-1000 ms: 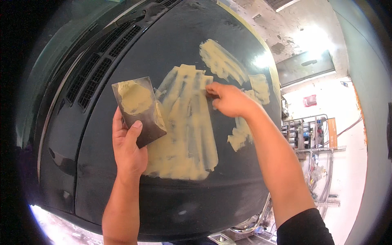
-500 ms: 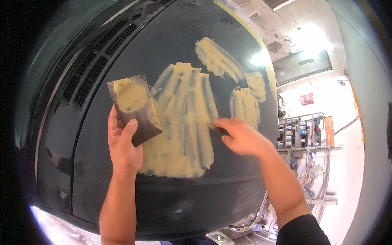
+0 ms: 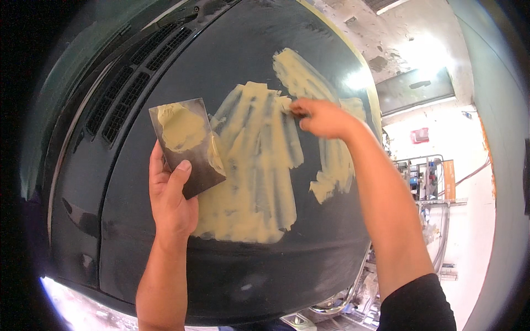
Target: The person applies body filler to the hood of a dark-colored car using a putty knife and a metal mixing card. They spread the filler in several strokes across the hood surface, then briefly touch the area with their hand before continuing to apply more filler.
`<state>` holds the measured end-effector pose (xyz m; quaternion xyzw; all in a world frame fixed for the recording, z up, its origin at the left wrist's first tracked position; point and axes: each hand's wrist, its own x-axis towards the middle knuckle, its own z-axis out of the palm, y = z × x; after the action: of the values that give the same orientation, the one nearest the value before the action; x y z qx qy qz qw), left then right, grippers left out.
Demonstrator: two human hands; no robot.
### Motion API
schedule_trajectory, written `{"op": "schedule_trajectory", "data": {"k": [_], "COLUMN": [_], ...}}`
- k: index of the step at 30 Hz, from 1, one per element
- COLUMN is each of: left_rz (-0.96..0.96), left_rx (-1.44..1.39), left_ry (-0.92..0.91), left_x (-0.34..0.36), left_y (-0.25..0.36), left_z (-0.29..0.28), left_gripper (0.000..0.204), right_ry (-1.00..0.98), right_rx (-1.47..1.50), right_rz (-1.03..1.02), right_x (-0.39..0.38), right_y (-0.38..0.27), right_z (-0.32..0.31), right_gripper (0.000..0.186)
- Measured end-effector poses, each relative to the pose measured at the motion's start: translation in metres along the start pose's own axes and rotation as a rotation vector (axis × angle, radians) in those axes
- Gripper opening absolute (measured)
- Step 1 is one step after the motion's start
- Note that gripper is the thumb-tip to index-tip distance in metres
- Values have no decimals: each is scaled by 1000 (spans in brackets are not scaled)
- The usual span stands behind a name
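My left hand (image 3: 174,198) grips a thin dark rectangular plate (image 3: 201,168), its upper part bearing a thick blob of pale yellow putty (image 3: 182,128). My right hand (image 3: 326,118) is closed on a small dark spreader (image 3: 300,109), mostly hidden by my fingers, at the upper right edge of a large streaked putty patch (image 3: 248,165). Both hands are over a dark grey car hood (image 3: 132,209), sanded dull in places. Further putty patches (image 3: 298,74) lie to the upper right and right of the large one, partly behind my right hand and forearm.
Vent grilles (image 3: 130,94) run along the hood's left side. Yellow masking tape (image 3: 364,60) lines its right edge. Beyond, at the right, are a shelf rack (image 3: 425,179) with small containers, an orange panel (image 3: 449,182), a red item (image 3: 419,136) and a pale wall (image 3: 475,66).
My right hand moved down, then back up and right with the spreader. The large patch now has an added streak on its right edge. My left hand and plate stayed about in place.
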<state>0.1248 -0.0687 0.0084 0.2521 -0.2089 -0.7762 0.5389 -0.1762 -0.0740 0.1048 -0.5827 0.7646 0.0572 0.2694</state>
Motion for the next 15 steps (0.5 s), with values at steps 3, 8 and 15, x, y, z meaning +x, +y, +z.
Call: {"op": "schedule_trajectory", "data": {"k": [3,8,15], "left_rz": [9,14,10], "left_rx": [25,-14,4], "left_ry": [-11,-6,-5], "left_x": [1,0,1], "left_y": [3,-1,4], "left_z": [-8,0,-5], "left_gripper": [54,55,55], "right_ry": [-5,57,143], "right_rx": [47,39,57], "right_rz": [11,69,21], "right_x": [-31,-90,-94], "right_y": [3,-3,-10], "right_z": [24,56,45], "right_gripper": [47,45,41]}}
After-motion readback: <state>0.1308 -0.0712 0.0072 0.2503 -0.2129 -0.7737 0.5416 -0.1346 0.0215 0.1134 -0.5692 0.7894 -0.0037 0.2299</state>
